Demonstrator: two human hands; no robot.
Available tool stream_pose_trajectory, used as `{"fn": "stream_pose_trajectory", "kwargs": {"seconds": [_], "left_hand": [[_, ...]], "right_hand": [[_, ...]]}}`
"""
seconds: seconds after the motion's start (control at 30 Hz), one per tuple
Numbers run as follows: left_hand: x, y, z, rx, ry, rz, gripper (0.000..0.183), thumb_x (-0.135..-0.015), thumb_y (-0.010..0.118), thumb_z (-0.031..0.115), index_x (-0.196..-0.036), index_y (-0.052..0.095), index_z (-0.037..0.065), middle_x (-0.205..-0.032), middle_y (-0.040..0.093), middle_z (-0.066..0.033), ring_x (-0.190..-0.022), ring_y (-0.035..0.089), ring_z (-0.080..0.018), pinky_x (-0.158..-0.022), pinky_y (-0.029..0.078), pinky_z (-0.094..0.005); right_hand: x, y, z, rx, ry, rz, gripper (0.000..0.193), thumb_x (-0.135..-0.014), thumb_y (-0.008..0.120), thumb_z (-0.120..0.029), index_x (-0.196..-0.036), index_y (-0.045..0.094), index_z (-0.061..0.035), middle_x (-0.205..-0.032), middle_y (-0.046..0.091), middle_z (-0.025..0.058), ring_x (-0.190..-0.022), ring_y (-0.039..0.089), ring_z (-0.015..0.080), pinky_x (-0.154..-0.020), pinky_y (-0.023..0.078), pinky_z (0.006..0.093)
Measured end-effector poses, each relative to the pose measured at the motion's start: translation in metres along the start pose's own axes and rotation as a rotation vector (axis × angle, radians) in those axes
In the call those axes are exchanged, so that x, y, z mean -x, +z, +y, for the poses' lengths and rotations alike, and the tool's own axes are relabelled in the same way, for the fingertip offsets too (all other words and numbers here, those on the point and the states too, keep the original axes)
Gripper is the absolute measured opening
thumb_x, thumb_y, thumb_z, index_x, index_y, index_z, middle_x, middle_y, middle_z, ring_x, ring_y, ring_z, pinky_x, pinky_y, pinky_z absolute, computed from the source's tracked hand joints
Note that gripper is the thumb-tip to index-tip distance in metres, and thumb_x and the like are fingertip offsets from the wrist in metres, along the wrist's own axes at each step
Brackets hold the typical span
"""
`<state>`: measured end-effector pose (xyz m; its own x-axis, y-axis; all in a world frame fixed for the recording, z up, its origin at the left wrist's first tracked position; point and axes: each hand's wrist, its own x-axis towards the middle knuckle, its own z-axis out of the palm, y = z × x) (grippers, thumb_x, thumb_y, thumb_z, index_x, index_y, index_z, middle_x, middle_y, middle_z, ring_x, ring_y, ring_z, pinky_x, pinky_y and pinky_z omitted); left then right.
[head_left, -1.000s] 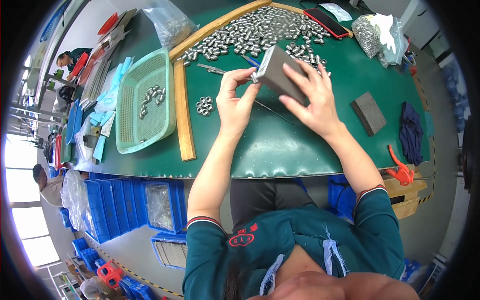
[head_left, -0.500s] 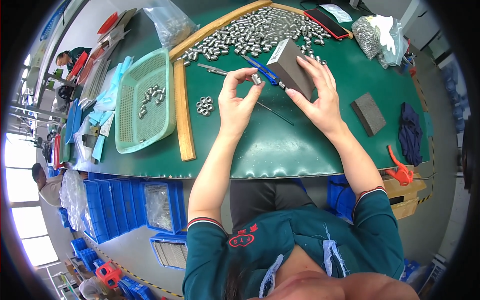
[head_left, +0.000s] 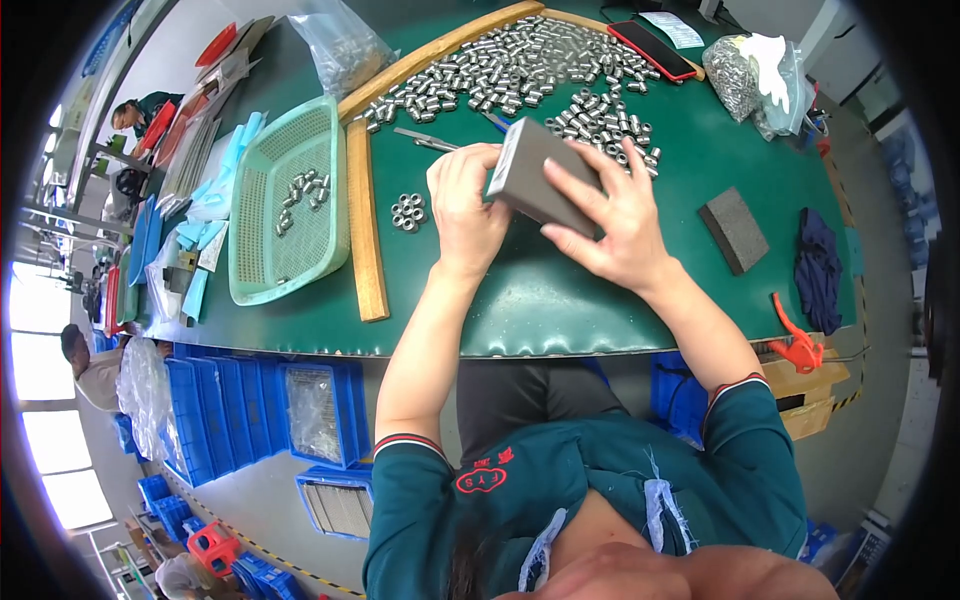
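My right hand (head_left: 615, 215) grips a grey rectangular sanding block (head_left: 540, 175), fingers spread over its broad face and thumb along the near edge. The block's left end meets my left hand (head_left: 468, 205), whose fingers are curled closed. A small metal cylinder was pinched there a moment ago; the block now covers that spot. Beyond the block, many loose metal cylinders (head_left: 600, 125) lie on the green table. Left of my left hand, several cylinders (head_left: 408, 212) stand on end in a cluster. A blue utility knife (head_left: 495, 121) is mostly hidden, near a slim metal tool (head_left: 425, 138).
A green basket (head_left: 335, 235) holding some cylinders stands left of a wooden strip (head_left: 367, 230). Another grey block (head_left: 734, 230), a dark cloth (head_left: 818, 265) and an orange-red air gun (head_left: 800, 348) are at right. Farther back lie a phone (head_left: 652, 50) and filled plastic bags (head_left: 735, 75).
My right hand has brought the sanding block left and nearer, against my left hand, covering the pinched cylinder. The loose cylinders behind it have come into view; the knife is now mostly covered.
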<state>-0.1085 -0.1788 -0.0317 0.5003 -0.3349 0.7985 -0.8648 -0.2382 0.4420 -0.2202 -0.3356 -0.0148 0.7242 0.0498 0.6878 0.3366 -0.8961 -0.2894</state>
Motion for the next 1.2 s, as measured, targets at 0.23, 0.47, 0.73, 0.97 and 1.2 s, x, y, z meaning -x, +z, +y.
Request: {"fn": "stream_pose_trajectory", "kwargs": {"seconds": [0.23, 0.47, 0.73, 0.97, 1.2], "left_hand": [[0.001, 0.001, 0.003, 0.14, -0.132, -0.005, 0.028, -0.077, 0.07, -0.001, -0.103, 0.062, 0.005, -0.099, 0.065, -0.0047, -0.094, 0.06, -0.0165, -0.085, 0.045, -0.03], [0.0, 0.001, 0.003, 0.192, -0.191, -0.043, 0.026, -0.08, 0.067, -0.002, -0.105, 0.061, 0.003, -0.101, 0.064, -0.0034, -0.096, 0.059, -0.0124, -0.084, 0.047, -0.0273], [0.004, 0.001, 0.0, -0.033, -0.036, -0.055, 0.027, -0.069, 0.071, 0.005, -0.094, 0.061, 0.007, -0.086, 0.064, -0.0036, -0.086, 0.061, -0.023, -0.097, 0.039, -0.0422], [0.002, -0.001, -0.001, -0.103, 0.012, -0.082, 0.027, -0.069, 0.071, 0.004, -0.093, 0.06, 0.007, -0.087, 0.064, -0.0031, -0.085, 0.061, -0.021, -0.097, 0.037, -0.0412], [0.002, 0.002, 0.003, 0.071, -0.184, -0.022, 0.025, -0.077, 0.073, 0.006, -0.1, 0.063, 0.007, -0.095, 0.063, -0.0033, -0.094, 0.055, -0.0187, -0.086, 0.041, -0.0306]], "right_hand": [[-0.002, -0.004, 0.024, 0.148, 0.169, 0.016, 0.057, -0.077, 0.07, -0.036, -0.13, 0.054, -0.0203, -0.125, 0.053, 0.0179, -0.115, 0.052, 0.0301, -0.106, 0.019, 0.0583], [-0.002, -0.002, 0.021, 0.032, 0.151, 0.096, 0.055, -0.078, 0.07, -0.037, -0.128, 0.056, -0.0195, -0.125, 0.053, 0.018, -0.116, 0.051, 0.0303, -0.106, 0.02, 0.0581], [0.001, 0.001, -0.01, -0.021, -0.052, -0.04, 0.06, -0.073, 0.072, -0.036, -0.129, 0.056, -0.021, -0.124, 0.053, 0.0178, -0.114, 0.053, 0.0287, -0.105, 0.022, 0.0582], [0.0, 0.0, -0.01, 0.036, -0.033, -0.043, 0.061, -0.072, 0.073, -0.036, -0.129, 0.056, -0.022, -0.12, 0.056, 0.016, -0.111, 0.055, 0.0265, -0.104, 0.024, 0.0588], [0.002, 0.001, 0.034, 0.323, 0.272, -0.07, 0.062, -0.079, 0.068, -0.035, -0.135, 0.047, -0.0229, -0.125, 0.05, 0.0205, -0.111, 0.054, 0.0325, -0.106, 0.02, 0.0592]]}}
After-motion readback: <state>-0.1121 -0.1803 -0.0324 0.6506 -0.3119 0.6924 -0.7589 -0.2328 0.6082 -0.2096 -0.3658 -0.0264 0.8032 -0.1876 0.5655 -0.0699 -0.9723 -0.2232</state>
